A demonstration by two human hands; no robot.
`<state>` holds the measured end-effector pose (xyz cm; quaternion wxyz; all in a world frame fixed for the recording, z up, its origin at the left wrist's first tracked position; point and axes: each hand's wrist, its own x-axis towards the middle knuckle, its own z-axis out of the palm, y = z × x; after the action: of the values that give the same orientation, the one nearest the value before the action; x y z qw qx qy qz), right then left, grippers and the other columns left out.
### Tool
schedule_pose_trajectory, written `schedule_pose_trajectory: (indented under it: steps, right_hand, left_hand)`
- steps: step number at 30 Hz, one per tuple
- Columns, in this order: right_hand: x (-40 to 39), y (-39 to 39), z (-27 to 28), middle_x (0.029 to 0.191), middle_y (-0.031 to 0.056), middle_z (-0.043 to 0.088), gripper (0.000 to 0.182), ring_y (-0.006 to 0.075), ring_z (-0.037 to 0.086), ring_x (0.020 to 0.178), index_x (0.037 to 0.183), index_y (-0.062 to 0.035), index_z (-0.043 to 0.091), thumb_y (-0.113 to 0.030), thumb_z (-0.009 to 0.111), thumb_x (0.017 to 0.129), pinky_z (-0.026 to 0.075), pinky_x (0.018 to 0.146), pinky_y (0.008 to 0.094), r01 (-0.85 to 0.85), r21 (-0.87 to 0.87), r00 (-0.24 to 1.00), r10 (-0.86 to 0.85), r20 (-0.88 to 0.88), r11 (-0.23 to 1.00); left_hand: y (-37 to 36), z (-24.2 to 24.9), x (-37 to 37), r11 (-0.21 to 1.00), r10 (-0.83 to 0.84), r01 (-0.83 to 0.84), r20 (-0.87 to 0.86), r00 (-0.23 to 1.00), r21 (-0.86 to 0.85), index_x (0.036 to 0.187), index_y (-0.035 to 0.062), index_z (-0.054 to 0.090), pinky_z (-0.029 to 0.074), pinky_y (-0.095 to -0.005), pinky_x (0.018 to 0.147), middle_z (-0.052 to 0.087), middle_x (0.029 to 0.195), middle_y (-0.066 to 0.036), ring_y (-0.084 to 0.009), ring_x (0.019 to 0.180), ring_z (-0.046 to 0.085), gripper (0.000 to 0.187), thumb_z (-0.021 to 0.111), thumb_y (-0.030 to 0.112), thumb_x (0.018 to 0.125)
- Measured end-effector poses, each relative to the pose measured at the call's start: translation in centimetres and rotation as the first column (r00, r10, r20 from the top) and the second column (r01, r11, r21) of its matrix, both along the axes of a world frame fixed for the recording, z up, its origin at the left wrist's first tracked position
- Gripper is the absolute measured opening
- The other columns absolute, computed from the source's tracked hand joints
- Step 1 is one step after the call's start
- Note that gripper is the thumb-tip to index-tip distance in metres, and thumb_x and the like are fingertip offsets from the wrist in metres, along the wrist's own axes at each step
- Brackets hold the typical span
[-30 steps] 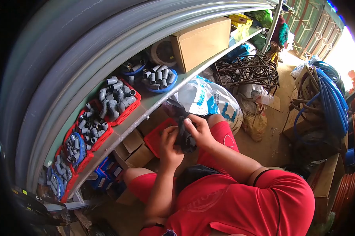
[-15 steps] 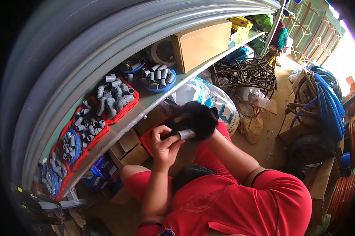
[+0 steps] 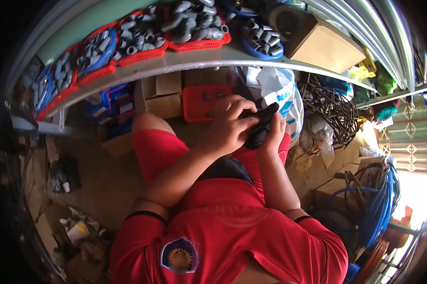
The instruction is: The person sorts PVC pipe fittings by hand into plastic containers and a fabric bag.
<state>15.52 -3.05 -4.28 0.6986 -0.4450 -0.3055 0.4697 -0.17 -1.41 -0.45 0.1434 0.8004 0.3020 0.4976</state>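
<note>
Along the upper left of the frame runs a shelf (image 3: 142, 69) lined with red baskets (image 3: 199, 46) of grey pipe fittings (image 3: 189, 24); a blue basket (image 3: 268, 56) with more fittings sits at upper centre. Below the shelf, left of centre, are cardboard cartons (image 3: 163, 105), then a red tray (image 3: 193, 108) with a few small pieces in it.

Just right of that tray, near the centre, the person's left hand (image 3: 226, 128) has its fingers bent onto a black, soft-looking item (image 3: 257, 136), pinching its left side. The item lies between the two hands, above the lap; whether it covers anything cannot be told. On its other side, the right hand (image 3: 272, 135) is closed around the edge, thumb raised along it.

The step in hand looks like close finger work on the item, one hand steadying while the other adjusts. Such a move seems to call for a firm right grip and freer left fingers.

Further right stand a white-and-blue sack (image 3: 296, 111), tangled brown metal rods (image 3: 330, 113) and a blue hose coil (image 3: 378, 208).
</note>
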Motion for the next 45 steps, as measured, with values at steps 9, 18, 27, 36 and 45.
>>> schedule_pose_trajectory:
  steps: [9, 18, 27, 36, 45]
  right_hand:
    - [2.1, 3.6, -9.3, 0.089, 0.0049, 0.065, 0.034, 0.023, 0.064, 0.083, 0.104, -0.0109, 0.062, -0.04, 0.044, 0.102, 0.055, 0.077, 0.0359, -0.224, 0.063, 0.812, 0.222, -0.54, 0.973]
    - [11.7, 6.4, -18.6, 0.105, 0.01, 0.069, 0.03, 0.026, 0.065, 0.097, 0.114, -0.0061, 0.065, -0.02, 0.063, 0.087, 0.054, 0.081, 0.0395, -0.134, 0.285, -0.013, -0.289, 0.957, 0.949]
    - [10.0, 8.6, -20.4, 0.1, 0.0077, 0.066, 0.043, 0.0285, 0.063, 0.089, 0.108, -0.015, 0.063, -0.049, 0.037, 0.102, 0.053, 0.085, 0.0417, -0.251, 0.002, 0.633, 0.166, -0.756, 0.968]
    - [8.6, 10.1, -17.9, 0.116, 0.0094, 0.067, 0.06, 0.0306, 0.064, 0.105, 0.127, -0.0119, 0.06, -0.056, 0.027, 0.103, 0.053, 0.094, 0.0461, -0.056, -0.424, 0.744, -0.245, -0.622, 0.904]
    - [8.0, 10.7, -16.8, 0.105, 0.0095, 0.068, 0.066, 0.0284, 0.066, 0.093, 0.12, -0.0131, 0.063, -0.068, 0.033, 0.098, 0.056, 0.084, 0.0432, -0.154, -0.334, 0.7, -0.136, -0.701, 0.93]
  left_hand:
    - [0.3, -2.6, 0.1, 0.999, -0.042, 0.042, 0.0, 0.999, 0.004, 0.089, 0.0064, 0.069, 0.044, -0.0434, 0.095, 0.063, 0.113, -0.004, -0.0263, 0.112, 0.059, 0.016, 0.076, 0.005, 0.075]
    - [4.5, -8.6, -2.8, 0.934, 0.043, 0.033, 0.205, 0.978, -0.355, 0.082, 0.0028, 0.059, 0.054, -0.0328, 0.081, 0.069, 0.103, -0.009, -0.0212, 0.093, 0.069, 0.024, 0.082, 0.003, 0.076]
    - [13.7, -28.3, -3.8, 0.524, 0.295, -0.412, -0.295, 0.909, -0.746, 0.086, 0.0045, 0.062, 0.054, -0.0365, 0.073, 0.069, 0.081, -0.008, -0.0224, 0.08, 0.068, 0.034, 0.087, 0.02, 0.07]
    - [20.4, -36.0, 0.1, 0.516, 0.241, -0.384, -0.301, 0.923, -0.765, 0.104, 0.0058, 0.07, 0.054, -0.0358, 0.081, 0.073, 0.096, -0.012, -0.0238, 0.09, 0.07, 0.036, 0.084, 0.021, 0.074]
    - [18.9, -30.0, -2.2, 0.528, 0.261, -0.162, -0.022, 0.965, -0.834, 0.107, 0.0029, 0.072, 0.053, -0.0352, 0.088, 0.074, 0.103, -0.013, -0.0228, 0.098, 0.07, 0.02, 0.067, 0.016, 0.092]
